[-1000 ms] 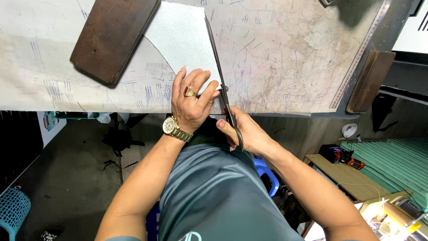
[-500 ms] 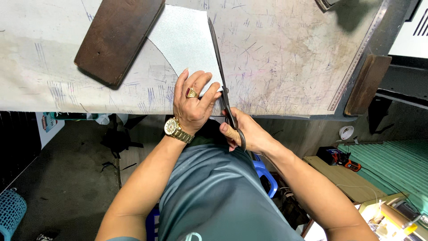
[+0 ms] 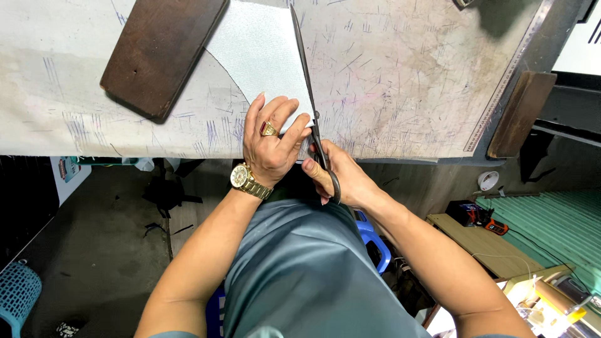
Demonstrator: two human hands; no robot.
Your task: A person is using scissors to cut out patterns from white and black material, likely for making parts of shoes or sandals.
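Observation:
A piece of light grey-white fabric [image 3: 263,53] lies on the scuffed cutting table [image 3: 407,75]. My left hand [image 3: 270,141], with a gold ring and gold watch, presses flat on the fabric's near corner. My right hand [image 3: 341,178] grips the handles of long dark scissors [image 3: 307,81] at the table's front edge. The blades run away from me along the fabric's right edge and look nearly closed. A dark brown wooden block [image 3: 159,53] rests on the fabric's left part.
A metal ruler [image 3: 510,75] lies along the table's right side beside a smaller wooden block [image 3: 519,112]. Below the table are a blue stool [image 3: 372,241], a blue basket [image 3: 15,294], a low wooden bench [image 3: 485,244] and green corrugated sheeting [image 3: 554,219].
The scissors and my right hand have edged forward along the fabric's right edge. My left hand stays pressed on the fabric.

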